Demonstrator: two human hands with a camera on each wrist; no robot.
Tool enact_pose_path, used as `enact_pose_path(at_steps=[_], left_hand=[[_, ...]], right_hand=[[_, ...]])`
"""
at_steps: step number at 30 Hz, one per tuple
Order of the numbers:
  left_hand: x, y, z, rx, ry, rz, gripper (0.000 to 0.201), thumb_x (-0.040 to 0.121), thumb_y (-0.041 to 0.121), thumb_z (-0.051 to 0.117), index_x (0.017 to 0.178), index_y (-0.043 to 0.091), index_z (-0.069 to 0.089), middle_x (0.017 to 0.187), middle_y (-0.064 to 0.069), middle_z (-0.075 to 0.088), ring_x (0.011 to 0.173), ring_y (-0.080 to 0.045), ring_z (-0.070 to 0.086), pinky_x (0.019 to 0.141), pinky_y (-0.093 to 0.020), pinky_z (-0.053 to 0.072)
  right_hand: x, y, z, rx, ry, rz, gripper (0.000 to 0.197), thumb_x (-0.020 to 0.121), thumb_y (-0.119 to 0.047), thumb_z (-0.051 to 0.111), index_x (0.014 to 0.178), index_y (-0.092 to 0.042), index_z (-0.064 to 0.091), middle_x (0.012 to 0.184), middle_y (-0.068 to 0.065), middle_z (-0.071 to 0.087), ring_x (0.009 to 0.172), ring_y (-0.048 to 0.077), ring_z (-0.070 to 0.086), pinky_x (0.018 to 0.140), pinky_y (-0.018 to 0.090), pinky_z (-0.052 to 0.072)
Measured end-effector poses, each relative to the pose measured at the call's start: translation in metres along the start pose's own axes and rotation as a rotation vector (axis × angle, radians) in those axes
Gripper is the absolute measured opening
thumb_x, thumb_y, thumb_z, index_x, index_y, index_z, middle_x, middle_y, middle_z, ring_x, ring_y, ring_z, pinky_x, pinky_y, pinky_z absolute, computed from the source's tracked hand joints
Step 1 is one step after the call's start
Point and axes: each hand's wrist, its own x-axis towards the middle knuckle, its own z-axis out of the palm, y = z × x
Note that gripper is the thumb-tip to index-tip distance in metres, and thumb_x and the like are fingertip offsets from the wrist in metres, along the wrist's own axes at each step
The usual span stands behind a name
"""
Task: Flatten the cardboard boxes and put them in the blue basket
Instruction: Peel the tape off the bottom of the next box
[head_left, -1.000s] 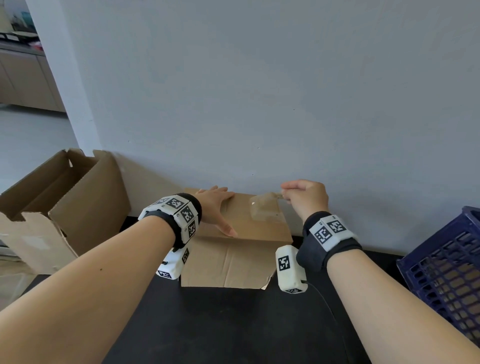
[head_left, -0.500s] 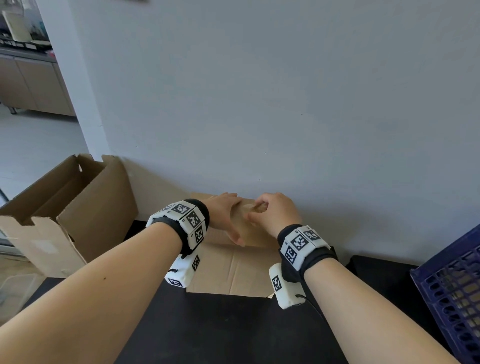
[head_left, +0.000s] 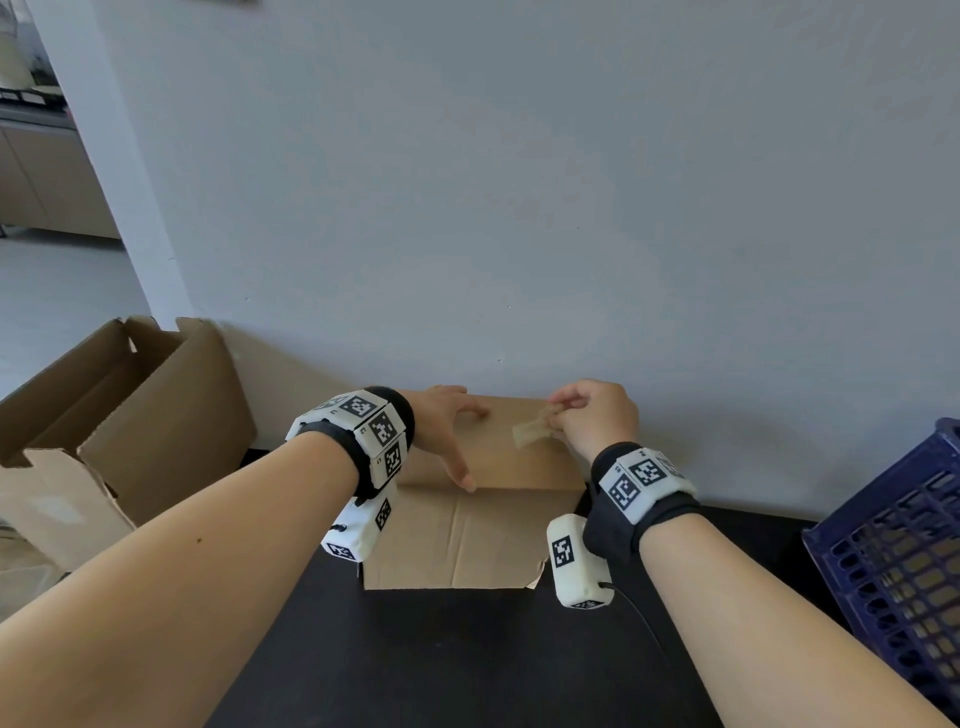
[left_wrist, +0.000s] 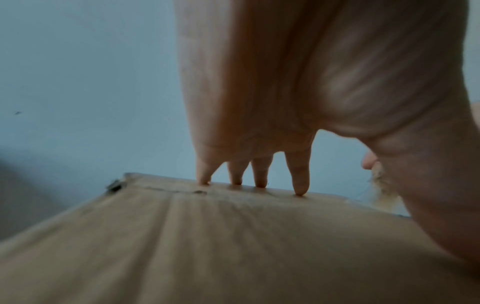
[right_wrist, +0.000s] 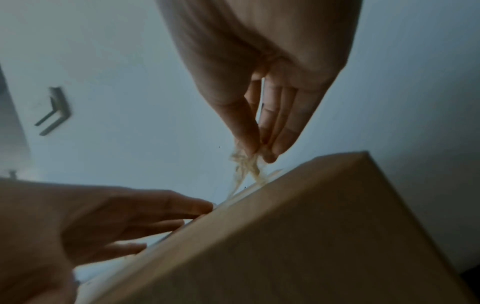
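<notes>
Head view: left hand flat on box; right fingers pinch tape

I can read no words or numbers; only black-and-white square marker codes on my wristbands.

Closed box sits mid-tabletop, right against the wall behind it. Left hand lies on the box top, right hand over its far right corner, tape strip between them. Open box stands off to the left, basket at the right edge.
</notes>
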Motion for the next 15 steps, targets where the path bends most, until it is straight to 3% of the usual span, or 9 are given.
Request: enact_pose_path(at_steps=[3,5,7,10,12,14,15], left_hand=[[0.005,0.009,0.004,-0.045,0.086,-0.003,0.091,0.065,0.043,0.082,0.140,0.025,0.034,0.147,0.004,0.034,0.131,-0.016,0.037,0.108,-0.034,0.034],[0.008,0.016,0.007,-0.071,0.111,-0.012,0.095,0.062,0.050,0.082,0.138,0.023,0.033,0.141,0.004,0.040,0.125,-0.018,0.043,0.105,-0.036,0.037],[0.011,0.022,0.012,0.007,0.100,-0.024,0.108,0.058,0.060,0.080,0.143,0.025,0.024,0.146,0.005,0.034,0.133,-0.018,0.035,0.110,-0.045,0.030],[0.013,0.031,0.017,0.141,0.083,-0.052,0.125,0.055,0.071,0.074,0.150,0.028,0.005,0.157,0.009,0.014,0.145,-0.019,0.010,0.113,-0.061,0.012],[0.014,0.033,0.017,0.153,0.074,-0.067,0.126,0.054,0.072,0.073,0.151,0.028,0.005,0.157,0.009,0.011,0.146,-0.019,0.007,0.111,-0.064,0.010],[0.014,0.035,0.017,0.158,0.069,-0.074,0.123,0.055,0.071,0.073,0.150,0.027,0.009,0.155,0.009,0.014,0.145,-0.018,0.010,0.111,-0.064,0.013],[0.014,0.036,0.017,0.160,0.069,-0.077,0.122,0.055,0.070,0.073,0.150,0.026,0.010,0.154,0.009,0.015,0.144,-0.018,0.011,0.110,-0.063,0.014]], right_hand=[[-0.002,-0.004,0.002,-0.174,-0.039,-0.091,0.026,0.077,-0.007,0.060,0.073,-0.030,0.071,0.075,-0.012,0.068,0.081,0.013,0.065,0.073,0.022,0.050],[-0.005,-0.007,0.002,-0.365,-0.097,-0.181,0.026,0.081,-0.010,0.056,0.082,-0.029,0.074,0.090,-0.007,0.069,0.088,0.016,0.063,0.072,0.022,0.045],[-0.008,-0.010,0.003,-0.473,-0.161,-0.242,0.023,0.083,-0.013,0.057,0.089,-0.025,0.076,0.097,-0.003,0.070,0.093,0.020,0.063,0.074,0.023,0.044],[-0.010,-0.016,0.002,-0.489,-0.238,-0.216,0.019,0.080,-0.017,0.060,0.088,-0.021,0.076,0.092,0.001,0.073,0.092,0.023,0.065,0.075,0.026,0.049],[-0.009,-0.016,0.001,-0.461,-0.275,-0.185,0.026,0.077,-0.023,0.062,0.099,-0.018,0.074,0.101,0.003,0.071,0.100,0.023,0.063,0.082,0.029,0.050],[-0.007,-0.015,0.001,-0.453,-0.316,-0.188,0.046,0.075,-0.030,0.069,0.119,-0.019,0.065,0.114,0.002,0.065,0.112,0.020,0.057,0.093,0.031,0.046],[-0.006,-0.015,0.001,-0.471,-0.332,-0.197,0.049,0.074,-0.033,0.072,0.120,-0.020,0.063,0.114,0.001,0.063,0.112,0.020,0.056,0.094,0.030,0.045]])
